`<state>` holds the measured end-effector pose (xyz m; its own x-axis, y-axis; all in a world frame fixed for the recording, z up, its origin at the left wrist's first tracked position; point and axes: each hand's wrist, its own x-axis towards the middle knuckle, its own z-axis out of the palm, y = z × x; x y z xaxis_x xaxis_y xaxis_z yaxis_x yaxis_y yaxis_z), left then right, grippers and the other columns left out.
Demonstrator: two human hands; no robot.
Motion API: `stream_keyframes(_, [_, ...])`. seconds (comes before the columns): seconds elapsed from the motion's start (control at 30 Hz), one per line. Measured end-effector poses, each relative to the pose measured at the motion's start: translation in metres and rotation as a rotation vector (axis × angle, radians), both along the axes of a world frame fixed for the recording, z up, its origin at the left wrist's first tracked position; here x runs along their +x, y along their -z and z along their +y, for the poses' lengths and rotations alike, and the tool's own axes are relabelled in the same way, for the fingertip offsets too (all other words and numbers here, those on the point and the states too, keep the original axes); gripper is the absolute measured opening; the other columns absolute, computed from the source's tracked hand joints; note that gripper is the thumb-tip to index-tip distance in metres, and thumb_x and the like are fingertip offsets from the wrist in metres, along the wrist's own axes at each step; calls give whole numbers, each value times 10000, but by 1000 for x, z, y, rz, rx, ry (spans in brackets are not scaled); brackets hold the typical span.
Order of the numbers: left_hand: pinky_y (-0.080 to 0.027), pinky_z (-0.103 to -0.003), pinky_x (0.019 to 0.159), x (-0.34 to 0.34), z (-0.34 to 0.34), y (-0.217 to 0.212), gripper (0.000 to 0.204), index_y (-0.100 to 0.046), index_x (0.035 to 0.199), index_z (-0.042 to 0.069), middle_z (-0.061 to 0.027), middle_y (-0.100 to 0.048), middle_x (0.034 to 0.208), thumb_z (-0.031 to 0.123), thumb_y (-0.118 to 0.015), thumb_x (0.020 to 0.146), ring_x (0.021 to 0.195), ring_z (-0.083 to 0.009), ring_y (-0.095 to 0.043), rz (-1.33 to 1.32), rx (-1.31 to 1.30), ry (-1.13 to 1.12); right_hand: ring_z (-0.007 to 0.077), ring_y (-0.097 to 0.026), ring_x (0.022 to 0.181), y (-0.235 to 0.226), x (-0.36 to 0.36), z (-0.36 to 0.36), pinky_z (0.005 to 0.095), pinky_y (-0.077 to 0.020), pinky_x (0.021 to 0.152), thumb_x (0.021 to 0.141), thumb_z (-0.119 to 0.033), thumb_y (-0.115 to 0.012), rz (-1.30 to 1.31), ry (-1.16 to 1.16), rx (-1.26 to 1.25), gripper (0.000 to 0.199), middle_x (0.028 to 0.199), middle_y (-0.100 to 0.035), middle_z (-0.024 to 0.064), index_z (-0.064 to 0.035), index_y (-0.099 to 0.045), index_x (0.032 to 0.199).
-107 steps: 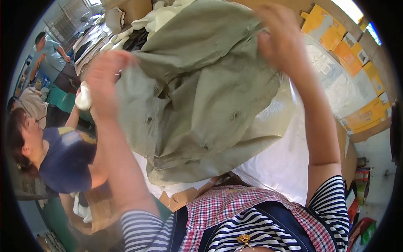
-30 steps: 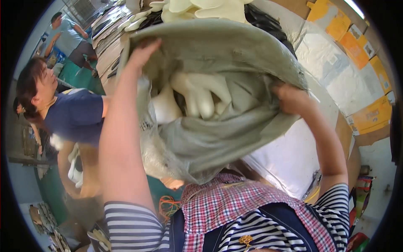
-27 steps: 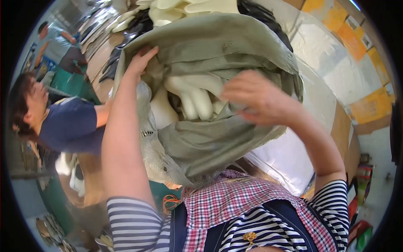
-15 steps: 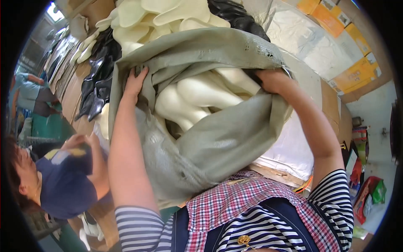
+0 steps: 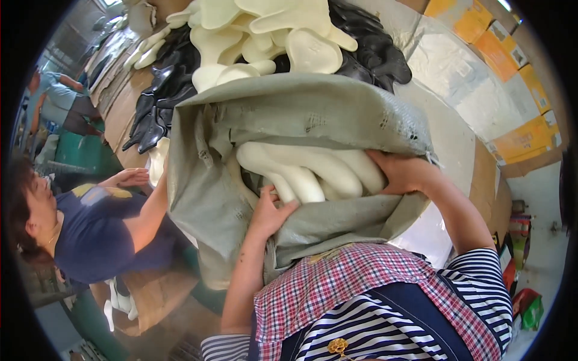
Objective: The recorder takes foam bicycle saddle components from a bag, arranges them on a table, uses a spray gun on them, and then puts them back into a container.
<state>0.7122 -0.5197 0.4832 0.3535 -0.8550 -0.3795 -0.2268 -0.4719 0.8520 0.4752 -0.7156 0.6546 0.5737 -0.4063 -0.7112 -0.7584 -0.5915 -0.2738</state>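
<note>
A grey-green woven sack [image 5: 325, 102] stands before me with its wide mouth gaping upward. Inside it lie several smooth, cream-coloured moulded pieces [image 5: 307, 162], long and rounded; I cannot tell their exact kind. At the near side of the mouth, my left hand [image 5: 272, 213] has thumb and fingers around the lower ends of the pieces, beside the folded sack wall. From the right, my right hand [image 5: 404, 173] reaches into the mouth and cups the pieces' right ends between thumb and fingers. Some fingertips are hidden among the pieces.
Beyond the sack are heaped more cream pieces [image 5: 259, 36], with shiny black moulded pieces [image 5: 158, 99] on both sides. A co-worker in a dark blue top [image 5: 96, 234] stands at left, hands near a pale piece. White-wrapped and yellow-marked cartons [image 5: 524, 141] lie at right.
Both hands have left the sack's rim and moved in onto the cream pieces, my left one rightward and nearer. The sack's far rim sits lower in view, and the pieces have shifted.
</note>
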Motion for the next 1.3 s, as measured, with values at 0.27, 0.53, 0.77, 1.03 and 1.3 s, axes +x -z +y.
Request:
stream_keyframes(0.27, [-457, -259, 688, 11, -52, -80, 898, -278, 1396, 78, -139, -520, 1184, 161, -766, 647, 778, -162, -546, -187, -229, -6, 383, -454, 1117, 21, 58, 13, 418, -372, 952, 642, -245, -753, -812, -78, -412, 891, 1212, -461, 199, -74, -274, 1374])
stream_keyframes(0.53, [-376, -457, 852, 36, -108, -54, 695, -484, 1185, 94, -141, -518, 1090, 129, -760, 548, 1039, -395, -448, -906, -696, -132, 355, -417, 1222, 72, 121, -14, 396, -339, 1019, 613, -330, -775, -1082, 246, -483, 929, 1329, -408, 212, -56, -302, 1364])
stream_keyframes(0.77, [-292, -411, 1042, 29, -54, -128, 560, -530, 1110, 40, -152, -436, 1331, 26, -758, 599, 1245, -304, -377, -172, -778, -11, 304, -523, 1119, -3, 102, 21, 347, -396, 966, 632, -243, -709, -1361, 349, -209, 783, 1198, -527, 210, 5, -389, 1302])
stream_keyframes(1.03, [-391, -334, 958, 32, 50, -155, 697, -430, 1279, -7, -87, -524, 1215, 47, -747, 661, 1117, -188, -498, 353, -606, -4, 233, -350, 1270, -1, 121, 64, 345, -252, 1065, 707, -407, -707, -1335, 54, 383, 915, 1350, -384, 172, 44, -267, 1371])
stream_keyframes(1.3, [-416, -295, 882, -8, 73, -185, 542, -482, 1218, 13, -43, -556, 1084, 93, -676, 719, 1043, -154, -518, 14, -603, -123, 290, -245, 1326, -30, 97, 86, 370, -186, 1087, 618, -590, -735, -1349, -184, 370, 1184, 1421, -250, 213, 35, -114, 1409])
